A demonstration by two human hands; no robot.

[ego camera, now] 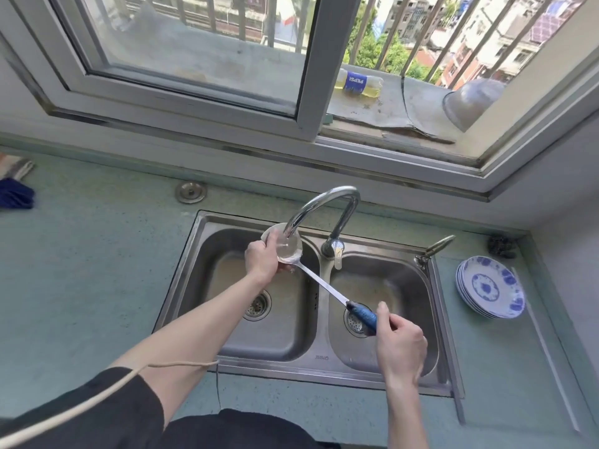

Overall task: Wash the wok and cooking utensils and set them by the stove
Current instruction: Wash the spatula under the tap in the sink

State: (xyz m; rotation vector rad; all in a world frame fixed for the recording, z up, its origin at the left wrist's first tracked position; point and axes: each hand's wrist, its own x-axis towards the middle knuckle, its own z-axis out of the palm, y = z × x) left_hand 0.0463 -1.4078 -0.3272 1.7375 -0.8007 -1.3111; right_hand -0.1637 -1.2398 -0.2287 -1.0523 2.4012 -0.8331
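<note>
1. While daylight pours through the window (194, 53), the green bench (81, 286) spreads wide below it, running round the corner on the right.
2. Sunk into the bench sits the double sink (324, 364), two steel basins with a drain in each.
3. Over the divider arches the tap (327, 202), its spout coming down above the left basin.
4. Right of the sink, a stack of blue-and-white plates (491, 288) sits on the bench, a dark scourer (502, 246) in the corner behind it.
5. Out on the sill lies a bottle (358, 84) of yellow liquid on its side, a metal bowl (470, 102) upturned to its right.
6. Now the action: the ladle (324, 283) stretches across the sink, bowl up under the spout over the left basin, blue handle over the right basin.
7. Left hand (262, 260) has its grip curled round the ladle's bowl, fingers behind the rim, thumb side facing us.
8. Right hand (400, 343) holds the end of the blue handle, thumb laid along it, fingers wrapped beneath.
9. Far left on the bench, a blue cloth (14, 192) peeks in at the edge.
10. Smallest of all, a round steel cap (191, 192) sits on the bench behind the sink.
</note>
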